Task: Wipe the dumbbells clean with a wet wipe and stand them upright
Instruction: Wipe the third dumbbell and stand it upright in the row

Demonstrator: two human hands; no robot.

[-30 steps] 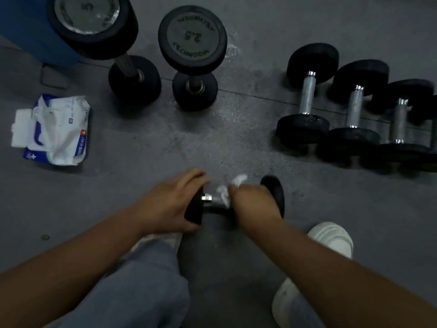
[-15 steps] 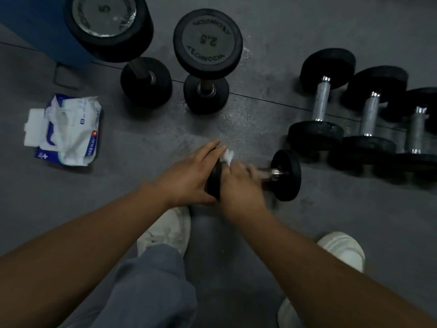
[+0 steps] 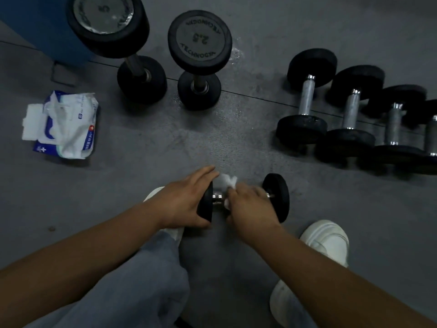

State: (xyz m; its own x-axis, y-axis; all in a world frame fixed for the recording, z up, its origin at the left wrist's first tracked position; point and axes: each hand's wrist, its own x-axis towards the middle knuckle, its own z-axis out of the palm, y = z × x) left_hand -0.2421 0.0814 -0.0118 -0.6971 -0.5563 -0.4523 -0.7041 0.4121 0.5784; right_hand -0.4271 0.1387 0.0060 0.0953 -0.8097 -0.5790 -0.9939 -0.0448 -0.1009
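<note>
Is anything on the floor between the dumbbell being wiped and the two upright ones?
Nothing visible: only bare floor lies between the dumbbell, gripped with the wipe, and the upright dumbbells.

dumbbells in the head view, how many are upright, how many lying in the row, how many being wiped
upright dumbbells: 2
dumbbells lying in the right row: 4, last one cut by the frame edge
dumbbell being wiped: 1
total: 7
</note>
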